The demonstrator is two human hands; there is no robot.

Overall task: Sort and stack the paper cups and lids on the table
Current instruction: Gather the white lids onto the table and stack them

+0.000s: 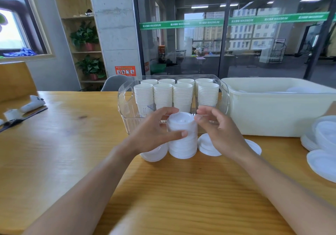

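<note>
Wooden table (72, 153) bore the tall lid stack (182, 136) between my hands; left hand (154, 133) curled around its side, right hand (216, 125) hovered loosely open just beside, so an off-centre nudge risked toppling it.

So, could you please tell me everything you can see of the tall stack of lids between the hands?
The stack of lids is a column of white, slightly translucent plastic lids nested one on another, standing upright on the wooden table just in front of the clear bin of cups. The top lid shows a raised rim. The left hand wraps its side, thumb across the front; the right hand hovers beside it, contact unclear. Flat lids lie either side.
</note>
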